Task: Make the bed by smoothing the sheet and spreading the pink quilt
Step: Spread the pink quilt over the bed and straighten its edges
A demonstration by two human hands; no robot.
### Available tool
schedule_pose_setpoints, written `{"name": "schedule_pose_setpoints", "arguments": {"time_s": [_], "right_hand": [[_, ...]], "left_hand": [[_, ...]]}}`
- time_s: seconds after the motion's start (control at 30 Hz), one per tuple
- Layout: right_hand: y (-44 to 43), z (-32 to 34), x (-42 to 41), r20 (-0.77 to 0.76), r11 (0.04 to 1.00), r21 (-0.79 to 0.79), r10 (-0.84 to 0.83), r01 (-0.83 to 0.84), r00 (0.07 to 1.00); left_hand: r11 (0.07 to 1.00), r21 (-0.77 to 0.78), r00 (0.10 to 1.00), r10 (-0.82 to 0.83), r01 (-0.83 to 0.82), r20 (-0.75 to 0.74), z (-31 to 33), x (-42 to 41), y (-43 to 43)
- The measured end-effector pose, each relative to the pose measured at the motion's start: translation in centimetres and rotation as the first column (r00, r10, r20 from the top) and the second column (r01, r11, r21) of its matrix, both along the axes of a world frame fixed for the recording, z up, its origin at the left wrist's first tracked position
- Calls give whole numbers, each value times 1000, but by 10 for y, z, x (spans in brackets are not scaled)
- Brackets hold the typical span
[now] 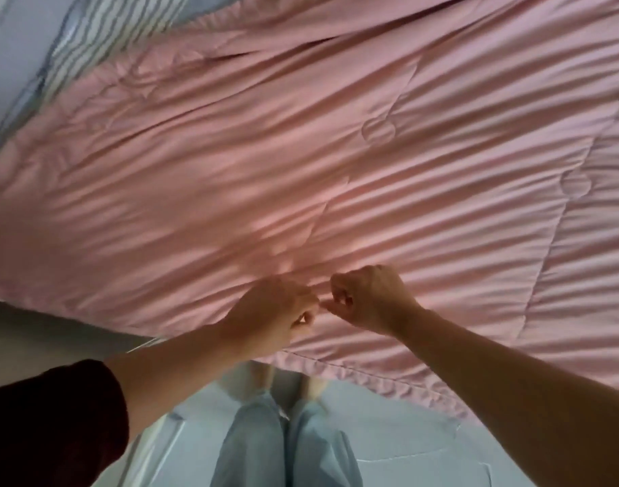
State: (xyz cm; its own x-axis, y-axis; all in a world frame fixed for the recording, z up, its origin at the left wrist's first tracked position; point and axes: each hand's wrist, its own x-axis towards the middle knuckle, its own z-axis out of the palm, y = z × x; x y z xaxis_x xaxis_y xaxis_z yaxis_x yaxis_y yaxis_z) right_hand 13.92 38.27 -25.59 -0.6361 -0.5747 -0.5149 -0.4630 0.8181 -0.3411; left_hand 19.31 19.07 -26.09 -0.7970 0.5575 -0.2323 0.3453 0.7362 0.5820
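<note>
The bed fills most of the view, with pale floor (388,434) at the near side. The pink quilt (336,152) covers nearly all of it, rippled by long creases, its stitched hem running from 6 toward 4 o'clock. Near 6 o'clock the left hand (276,311) and right hand (367,300) sit almost touching, fingers curled, each pinching a fold just inside the hem. At 11 o'clock a striped sheet (90,40) shows uncovered. Spreading looks largely done; the creases remain to be pulled out.
</note>
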Motion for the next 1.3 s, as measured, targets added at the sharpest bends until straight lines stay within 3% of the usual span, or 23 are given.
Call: {"name": "schedule_pose_setpoints", "arguments": {"time_s": [0.1, 0.17, 0.27, 0.33, 0.37, 0.43, 0.5, 0.6, 0.67, 0.77, 0.83, 0.9, 1.0, 1.1, 1.3], "right_hand": [[21, 2, 35, 95, 981, 93, 163, -171, 982], [29, -3, 53, 94, 976, 111, 175, -185, 980], [28, -13, 70, 35, 969, 152, 191, -194, 981], [19, -12, 74, 9, 963, 182, 201, -199, 979], [15, -12, 74, -42, 966, 178, 200, -190, 979], [13, -9, 69, 60, 985, 122, 118, -125, 991], [17, -4, 63, 370, 983, 132, 70, -127, 926], [15, 0, 50, 508, 985, 118, 51, -128, 860], [3, -1, 35, 542, 997, 73, -9, -36, 841], [-23, -6, -4, 334, 989, -8, -133, 144, 933], [-43, -7, -37, 203, 965, -67, -236, 254, 950], [-59, -8, -68, 151, 933, -94, -331, 347, 931], [-83, -12, -118, 158, 893, -117, -416, 435, 896], [-101, -11, -161, 87, 907, -78, -407, 414, 909], [-139, -3, -235, -137, 911, -110, -410, 397, 902]], "left_hand": [[982, -46, 983, -181, 183, 41, -15, 29, 1], [946, -150, 956, -294, 288, -12, -24, 35, 0], [939, -158, 924, -331, 304, -192, -28, 36, 4], [935, -157, 914, -346, 317, -214, -28, 34, 7], [920, -174, 906, -381, 352, -184, -28, 34, 8], [884, -223, 898, -434, 410, -67, -26, 33, 12], [886, -207, 903, -370, 414, 218, -25, 34, 15], [900, -122, 844, -336, 419, 419, -24, 19, 18], [934, -113, 847, -250, 338, 469, -21, -4, 16], [991, -129, 965, -10, 45, 261, -19, -46, -4], [978, -94, 970, 198, -186, 139, -18, -75, -31], [947, -152, 953, 296, -284, 59, -21, -102, -58], [875, -244, 901, 434, -417, 17, -24, -140, -103], [813, -274, 846, 533, -513, -4, -25, -174, -142], [628, -104, 636, 751, -771, -181, -9, -248, -186]]}}
